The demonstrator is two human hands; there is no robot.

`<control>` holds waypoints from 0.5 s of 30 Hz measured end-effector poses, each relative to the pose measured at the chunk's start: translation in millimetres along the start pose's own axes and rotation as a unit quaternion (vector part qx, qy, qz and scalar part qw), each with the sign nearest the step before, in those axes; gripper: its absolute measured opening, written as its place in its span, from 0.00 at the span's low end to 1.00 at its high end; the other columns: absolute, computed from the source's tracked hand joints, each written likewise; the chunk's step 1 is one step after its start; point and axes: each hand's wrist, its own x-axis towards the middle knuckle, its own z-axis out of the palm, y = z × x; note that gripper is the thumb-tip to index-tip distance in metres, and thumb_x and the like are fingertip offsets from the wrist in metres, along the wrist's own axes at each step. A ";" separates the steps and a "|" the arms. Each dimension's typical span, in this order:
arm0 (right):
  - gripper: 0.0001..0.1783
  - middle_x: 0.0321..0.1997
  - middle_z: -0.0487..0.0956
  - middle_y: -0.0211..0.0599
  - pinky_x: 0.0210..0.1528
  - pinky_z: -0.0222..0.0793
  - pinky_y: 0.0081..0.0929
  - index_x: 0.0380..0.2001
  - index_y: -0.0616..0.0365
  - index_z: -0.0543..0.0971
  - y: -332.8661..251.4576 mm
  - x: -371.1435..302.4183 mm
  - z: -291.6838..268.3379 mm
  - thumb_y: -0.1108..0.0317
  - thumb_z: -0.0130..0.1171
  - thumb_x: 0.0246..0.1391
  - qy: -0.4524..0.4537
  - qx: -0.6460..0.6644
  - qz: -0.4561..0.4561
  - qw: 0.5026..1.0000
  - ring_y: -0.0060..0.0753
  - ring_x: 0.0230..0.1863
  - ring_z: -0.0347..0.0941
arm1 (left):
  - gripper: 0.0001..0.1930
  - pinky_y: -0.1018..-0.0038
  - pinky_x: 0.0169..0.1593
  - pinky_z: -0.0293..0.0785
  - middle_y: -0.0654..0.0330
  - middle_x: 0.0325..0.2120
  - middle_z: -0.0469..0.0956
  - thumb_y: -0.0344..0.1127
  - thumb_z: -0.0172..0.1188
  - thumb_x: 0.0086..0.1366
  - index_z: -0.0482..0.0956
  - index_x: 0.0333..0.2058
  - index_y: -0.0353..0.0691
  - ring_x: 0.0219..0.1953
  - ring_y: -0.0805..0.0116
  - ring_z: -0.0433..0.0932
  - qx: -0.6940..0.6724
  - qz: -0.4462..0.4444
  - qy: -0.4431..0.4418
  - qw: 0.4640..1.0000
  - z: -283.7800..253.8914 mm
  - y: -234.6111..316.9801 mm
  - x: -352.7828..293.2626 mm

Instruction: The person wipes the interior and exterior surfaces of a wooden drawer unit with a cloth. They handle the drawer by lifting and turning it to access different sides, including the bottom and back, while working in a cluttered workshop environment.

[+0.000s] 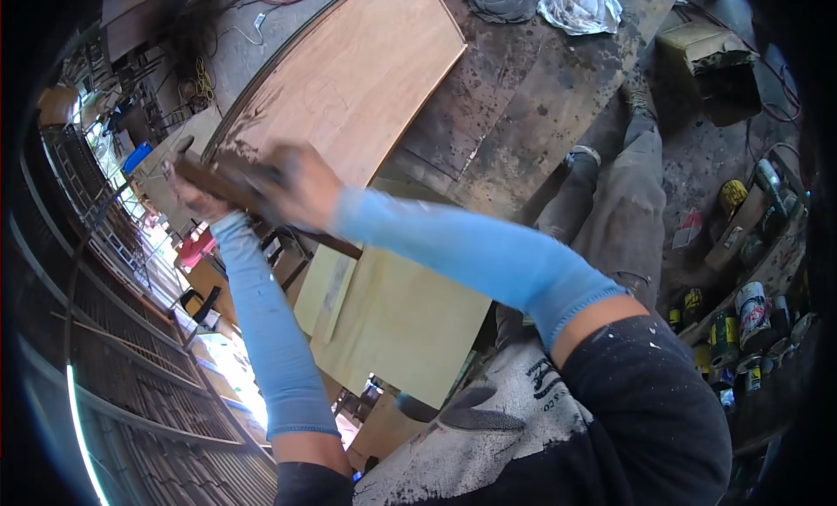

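Note:
Both my arms wear light blue sleeves and reach up and to the left. My right hand (pixel 301 188) grips a long dark wooden strip (pixel 336 243) near its middle. My left hand (pixel 193 196) holds the same strip at its far left end. The strip runs slanted across the lower corner of a large tan plywood sheet (pixel 366 79). Below the strip lies a pale yellowish board (pixel 401 319). Motion blurs both hands, so the fingers are hard to make out.
A dark stained work surface (pixel 532 96) lies right of the plywood, with a crumpled plastic bag (pixel 580 7) at the top. Several paint cans (pixel 750 310) crowd the floor at right. Metal grating (pixel 113 332) fills the left. My trouser legs (pixel 623 210) show below.

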 end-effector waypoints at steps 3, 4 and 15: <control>0.10 0.28 0.78 0.52 0.40 0.73 0.42 0.31 0.62 0.81 10.4 -79.0 -7.8 0.66 0.58 0.51 -0.056 0.108 0.091 0.988 0.50 0.31 0.76 | 0.24 0.60 0.46 0.75 0.47 0.38 0.79 0.49 0.62 0.59 0.77 0.42 0.32 0.40 0.52 0.79 0.007 0.028 0.024 0.999 -31.5 38.9 33.6; 0.09 0.28 0.78 0.51 0.39 0.73 0.42 0.31 0.61 0.82 24.3 -88.1 -5.6 0.67 0.58 0.51 -0.053 0.094 0.080 0.991 0.50 0.31 0.76 | 0.20 0.61 0.42 0.77 0.49 0.35 0.80 0.48 0.62 0.58 0.81 0.38 0.34 0.38 0.53 0.80 0.004 0.029 0.035 0.999 -25.4 41.8 36.5; 0.19 0.43 0.78 0.55 0.42 0.74 0.44 0.46 0.58 0.79 2.0 -36.1 -6.3 0.66 0.60 0.49 0.095 -0.069 -0.051 0.992 0.55 0.39 0.75 | 0.19 0.70 0.42 0.77 0.54 0.38 0.78 0.43 0.62 0.61 0.73 0.42 0.33 0.37 0.62 0.79 -0.062 -0.116 -0.014 0.991 -23.1 43.6 2.0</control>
